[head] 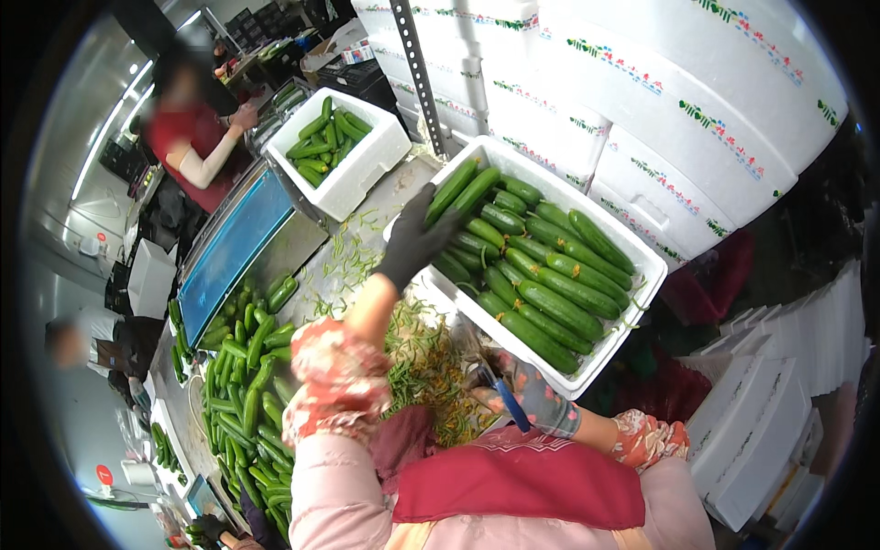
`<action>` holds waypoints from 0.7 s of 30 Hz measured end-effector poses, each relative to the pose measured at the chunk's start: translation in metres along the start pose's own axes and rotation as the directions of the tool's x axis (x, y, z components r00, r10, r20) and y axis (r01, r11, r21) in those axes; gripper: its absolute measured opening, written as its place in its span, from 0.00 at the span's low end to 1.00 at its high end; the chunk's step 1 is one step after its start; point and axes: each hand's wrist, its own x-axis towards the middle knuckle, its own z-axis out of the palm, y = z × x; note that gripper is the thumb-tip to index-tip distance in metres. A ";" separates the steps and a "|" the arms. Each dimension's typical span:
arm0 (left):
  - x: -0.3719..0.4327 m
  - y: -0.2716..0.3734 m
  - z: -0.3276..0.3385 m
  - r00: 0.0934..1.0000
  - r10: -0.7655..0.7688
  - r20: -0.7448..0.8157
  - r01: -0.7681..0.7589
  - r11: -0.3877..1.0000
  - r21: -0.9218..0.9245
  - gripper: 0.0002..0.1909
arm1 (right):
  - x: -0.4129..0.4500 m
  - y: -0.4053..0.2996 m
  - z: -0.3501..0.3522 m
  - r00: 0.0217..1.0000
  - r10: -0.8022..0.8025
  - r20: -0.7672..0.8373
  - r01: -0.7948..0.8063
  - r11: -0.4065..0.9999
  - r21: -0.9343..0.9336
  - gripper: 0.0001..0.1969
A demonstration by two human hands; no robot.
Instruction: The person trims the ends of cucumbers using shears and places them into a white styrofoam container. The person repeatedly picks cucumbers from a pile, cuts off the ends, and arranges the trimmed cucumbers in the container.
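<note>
My left hand [419, 237], in a black glove, reaches over the left corner of a white foam box [447, 292]. Its fingers and thumb close around the lower ends of two cucumbers [464, 192] lying side by side there. Rows of green cucumbers [550, 275], some with yellow blossom ends, fill the box. Beside the box's near edge, my right hand [536, 399] wears a grey patterned glove. It grips a blue-handled cutting tool [510, 402]; the metal end is blurred, so its exact kind is unclear.
Loose cucumbers [247, 399] pile up at left, beside a blue conveyor belt [237, 237]. Trimmed stems and blossoms [426, 357] litter the metal table. A second foam box [357, 168] holds cucumbers. Stacked foam boxes [550, 82] stand behind. A co-worker [196, 144] works beyond the belt.
</note>
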 end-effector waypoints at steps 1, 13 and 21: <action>0.020 0.013 0.012 0.992 0.019 0.122 -0.055 0.951 0.303 0.38 | 0.009 0.014 -0.011 0.988 0.097 0.120 -0.151 0.768 0.623 0.23; 0.014 0.018 0.080 0.993 0.070 0.095 -0.116 0.725 0.679 0.40 | 0.001 0.023 -0.001 0.578 0.208 0.789 -0.414 -0.759 0.503 0.13; 0.032 0.019 0.088 0.999 0.035 0.032 -0.047 0.672 0.739 0.47 | 0.006 0.024 0.001 0.657 0.093 0.748 -0.301 -0.877 0.374 0.12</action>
